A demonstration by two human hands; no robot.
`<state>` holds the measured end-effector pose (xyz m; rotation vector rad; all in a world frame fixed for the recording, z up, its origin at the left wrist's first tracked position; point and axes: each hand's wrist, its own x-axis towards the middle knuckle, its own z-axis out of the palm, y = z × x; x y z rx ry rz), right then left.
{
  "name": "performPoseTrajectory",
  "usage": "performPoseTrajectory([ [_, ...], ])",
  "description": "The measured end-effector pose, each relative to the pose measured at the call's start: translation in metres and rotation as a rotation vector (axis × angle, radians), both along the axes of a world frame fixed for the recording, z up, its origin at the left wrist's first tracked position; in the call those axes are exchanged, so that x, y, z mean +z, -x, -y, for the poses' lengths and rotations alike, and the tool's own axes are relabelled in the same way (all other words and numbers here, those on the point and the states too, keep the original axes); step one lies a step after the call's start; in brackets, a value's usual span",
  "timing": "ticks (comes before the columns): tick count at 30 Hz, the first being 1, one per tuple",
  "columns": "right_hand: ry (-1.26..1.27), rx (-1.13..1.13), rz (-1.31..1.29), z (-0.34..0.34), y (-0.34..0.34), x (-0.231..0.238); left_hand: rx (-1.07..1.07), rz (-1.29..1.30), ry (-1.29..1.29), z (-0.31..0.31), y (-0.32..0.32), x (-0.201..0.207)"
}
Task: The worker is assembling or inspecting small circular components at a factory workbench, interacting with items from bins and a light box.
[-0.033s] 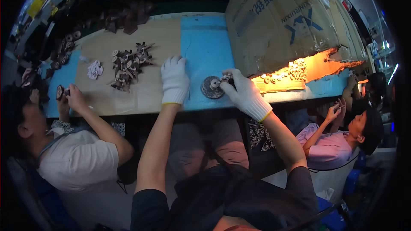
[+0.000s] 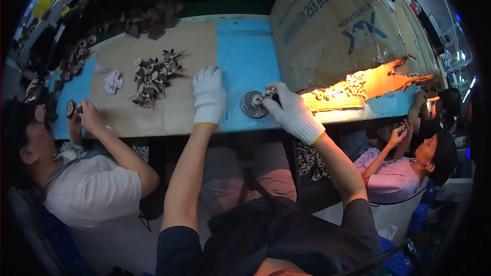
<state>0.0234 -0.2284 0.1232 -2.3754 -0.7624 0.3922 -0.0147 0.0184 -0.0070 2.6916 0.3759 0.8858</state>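
Both my hands wear white knit gloves with yellow cuffs. My left hand (image 2: 208,96) lies palm down on the worktop where brown board meets the blue sheet (image 2: 244,61), fingers stretched forward, holding nothing. To the right, my right hand (image 2: 295,115) pinches a small dark piece with a pale round end (image 2: 269,95); its exact kind is too small to make out. Its round end is over a dark grey speckled disc (image 2: 253,113) lying flat on the blue sheet. Left of my left hand, a pile of similar small brown pieces (image 2: 153,79) rests on the brown board (image 2: 184,107).
A big cardboard box (image 2: 327,36) stands at right, its torn lower opening glowing orange over many small pieces (image 2: 353,88). A crumpled pale wad (image 2: 113,82) lies left of the pile. Dark flat pieces (image 2: 156,20) line the back. One person (image 2: 94,189) works at left, another (image 2: 394,174) at right.
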Motion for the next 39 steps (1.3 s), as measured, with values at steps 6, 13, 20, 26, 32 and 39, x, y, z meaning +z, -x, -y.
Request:
performPoseTrajectory([
  [6,0.073,0.099,0.113,-0.011,-0.009,-0.007,-0.016,0.068,-0.014,0.0,-0.004,0.003],
  [13,0.36,0.275,0.252,-0.035,-0.012,0.015,-0.004,0.056,0.007,-0.001,0.0,0.007],
  [20,0.563,0.332,0.32,-0.055,-0.006,0.016,0.006,0.022,0.008,0.003,-0.001,0.01],
  [26,0.548,0.311,0.232,-0.052,-0.016,0.02,0.005,0.056,-0.005,0.004,0.0,0.007],
  [32,0.604,0.332,0.296,-0.056,-0.005,0.02,0.005,-0.007,0.014,0.004,-0.001,0.007],
  [39,0.572,0.261,0.268,-0.057,-0.006,0.015,0.008,0.079,-0.007,0.003,-0.002,0.005],
])
